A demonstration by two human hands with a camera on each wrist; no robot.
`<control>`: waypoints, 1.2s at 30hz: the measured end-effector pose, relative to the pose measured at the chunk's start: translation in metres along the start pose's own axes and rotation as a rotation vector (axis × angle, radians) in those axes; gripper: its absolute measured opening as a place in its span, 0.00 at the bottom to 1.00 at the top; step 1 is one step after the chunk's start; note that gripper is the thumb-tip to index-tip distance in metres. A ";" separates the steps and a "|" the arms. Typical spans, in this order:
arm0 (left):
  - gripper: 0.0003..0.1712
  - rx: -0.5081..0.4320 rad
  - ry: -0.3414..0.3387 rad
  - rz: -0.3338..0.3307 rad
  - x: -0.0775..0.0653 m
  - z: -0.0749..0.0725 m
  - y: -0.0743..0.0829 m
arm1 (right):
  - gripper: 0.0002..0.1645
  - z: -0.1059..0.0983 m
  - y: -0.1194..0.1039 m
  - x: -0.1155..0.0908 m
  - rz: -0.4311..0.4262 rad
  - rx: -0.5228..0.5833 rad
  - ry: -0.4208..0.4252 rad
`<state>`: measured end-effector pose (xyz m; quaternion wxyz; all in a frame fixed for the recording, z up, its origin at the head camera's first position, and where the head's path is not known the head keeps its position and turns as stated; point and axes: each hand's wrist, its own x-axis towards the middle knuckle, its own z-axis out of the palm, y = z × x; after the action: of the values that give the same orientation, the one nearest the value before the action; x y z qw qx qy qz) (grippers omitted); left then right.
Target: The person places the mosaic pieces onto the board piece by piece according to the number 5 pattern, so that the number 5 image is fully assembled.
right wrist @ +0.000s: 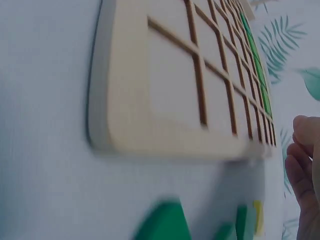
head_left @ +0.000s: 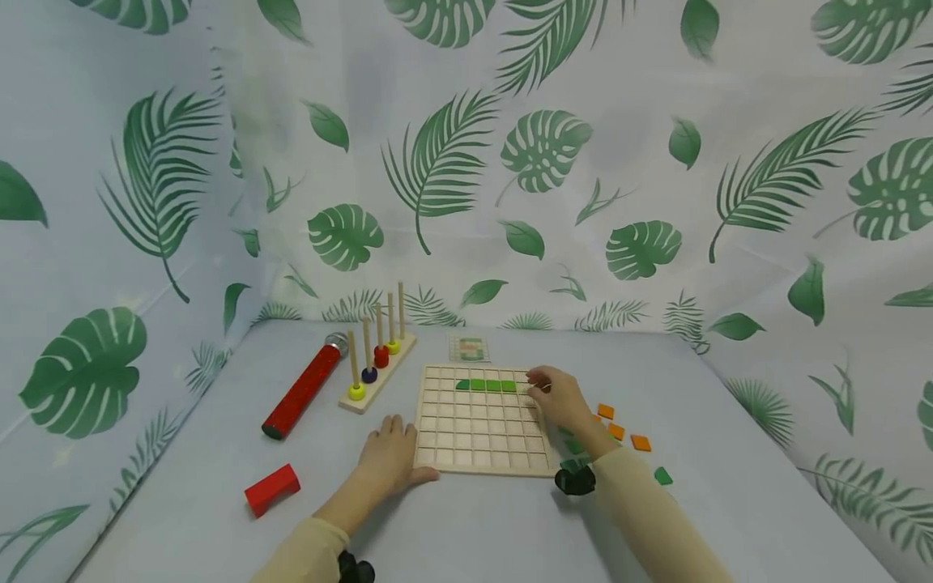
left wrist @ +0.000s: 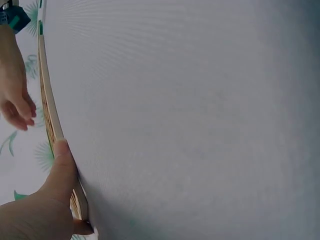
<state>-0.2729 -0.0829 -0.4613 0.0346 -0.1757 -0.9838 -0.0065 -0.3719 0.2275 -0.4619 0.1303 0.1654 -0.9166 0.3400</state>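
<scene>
A square wooden grid board (head_left: pixel 484 444) lies on the table, with a row of green tiles (head_left: pixel 487 385) in one of its upper rows. My left hand (head_left: pixel 391 455) rests at the board's front left corner. Its thumb (left wrist: pixel 62 167) lies along the front edge, fingers extended beside the left side. Over the board's right side, near the end of the green row, hovers my right hand (head_left: pixel 561 398). Its fingers bend loosely, and no piece shows between them in the right wrist view. Loose orange tiles (head_left: pixel 641 443) and green pieces (head_left: pixel 662 476) lie right of the board, partly hidden by the right arm.
Behind the board lies a small pattern card (head_left: pixel 469 349). Left of it stands a wooden peg stand (head_left: pixel 375 389) with coloured rings, beside a red microphone (head_left: pixel 306 390). A red block (head_left: pixel 272 489) sits at the front left. Leaf-patterned cloth (head_left: pixel 466 186) hangs behind the table.
</scene>
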 end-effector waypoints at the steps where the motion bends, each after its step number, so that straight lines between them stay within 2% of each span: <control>1: 0.51 0.005 0.000 0.001 0.000 0.000 0.000 | 0.15 -0.005 0.003 -0.002 0.002 -0.016 0.012; 4: 0.51 0.001 -0.005 0.003 -0.002 -0.002 0.000 | 0.14 -0.019 0.013 -0.007 0.024 -0.071 0.048; 8: 0.50 -0.004 0.004 0.005 -0.002 -0.005 0.001 | 0.14 -0.035 0.027 -0.016 0.109 -0.124 0.058; 11: 0.50 -0.002 0.009 0.007 -0.001 -0.005 0.002 | 0.15 -0.046 0.035 -0.022 0.165 -0.141 0.053; 19: 0.51 -0.027 -0.010 0.006 -0.001 -0.002 0.001 | 0.18 -0.067 0.053 -0.041 0.244 -0.148 0.058; 29: 0.50 -0.033 0.007 0.023 -0.003 -0.002 -0.002 | 0.18 -0.069 0.065 -0.053 0.225 -0.202 0.069; 36: 0.52 -0.030 -0.001 0.025 -0.002 -0.002 0.000 | 0.18 -0.068 0.069 -0.056 0.258 -0.207 0.071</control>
<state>-0.2707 -0.0832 -0.4598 0.0317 -0.1883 -0.9814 -0.0208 -0.3396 0.3337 -0.4713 0.1341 0.0200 -0.9551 0.2635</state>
